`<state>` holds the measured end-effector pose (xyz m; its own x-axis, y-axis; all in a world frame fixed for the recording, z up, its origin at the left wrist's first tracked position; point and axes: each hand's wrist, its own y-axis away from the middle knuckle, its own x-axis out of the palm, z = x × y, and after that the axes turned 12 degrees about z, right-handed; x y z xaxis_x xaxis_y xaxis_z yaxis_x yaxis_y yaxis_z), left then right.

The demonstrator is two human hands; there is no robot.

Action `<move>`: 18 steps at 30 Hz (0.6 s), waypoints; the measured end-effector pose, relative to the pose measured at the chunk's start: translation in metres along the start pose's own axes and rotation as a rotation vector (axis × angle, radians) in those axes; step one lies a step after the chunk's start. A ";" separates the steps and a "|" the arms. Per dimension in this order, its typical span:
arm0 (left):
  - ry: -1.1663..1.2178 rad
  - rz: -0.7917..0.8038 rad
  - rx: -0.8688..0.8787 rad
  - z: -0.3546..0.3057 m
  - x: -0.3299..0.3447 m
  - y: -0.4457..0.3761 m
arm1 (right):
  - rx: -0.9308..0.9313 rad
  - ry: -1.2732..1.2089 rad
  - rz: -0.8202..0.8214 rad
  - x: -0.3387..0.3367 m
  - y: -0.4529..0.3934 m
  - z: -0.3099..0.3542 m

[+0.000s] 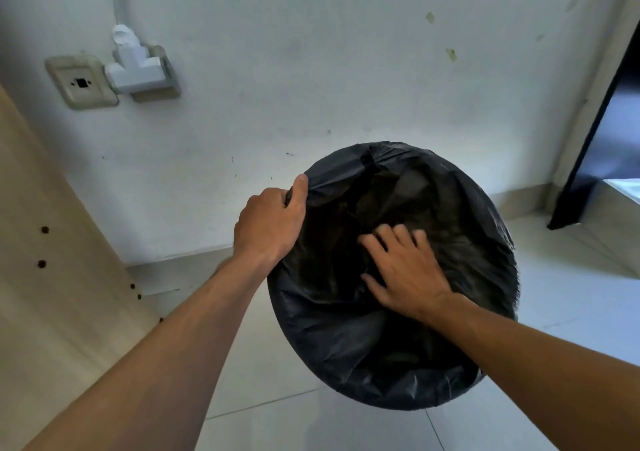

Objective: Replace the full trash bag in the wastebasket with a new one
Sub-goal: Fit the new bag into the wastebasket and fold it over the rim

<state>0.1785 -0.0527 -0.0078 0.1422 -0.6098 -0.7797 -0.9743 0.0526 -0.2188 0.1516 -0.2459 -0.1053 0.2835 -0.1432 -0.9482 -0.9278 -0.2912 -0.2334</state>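
Here a crinkled, glossy black trash bag (346, 339) is lining the round wastebasket (398, 395), which is standing on the pale tiled floor (277, 374) near the white wall (311, 69). The left hand (270, 225) is gripping the bag's folded-over edge at the rim, thumb on top. The right hand (405, 270) is reaching into the opening, fingers spread and pressing the plastic down.

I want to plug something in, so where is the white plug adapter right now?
In the head view, the white adapter sits upper left on the wall, beside a beige wall plate.
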 end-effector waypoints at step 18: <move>0.079 0.035 0.074 0.004 -0.002 -0.001 | 0.051 -0.370 0.098 -0.002 -0.019 0.009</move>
<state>0.1796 -0.0484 -0.0081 0.0916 -0.6665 -0.7399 -0.9626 0.1310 -0.2372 0.1665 -0.2316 -0.1010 0.0946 0.1852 -0.9781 -0.9596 -0.2445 -0.1391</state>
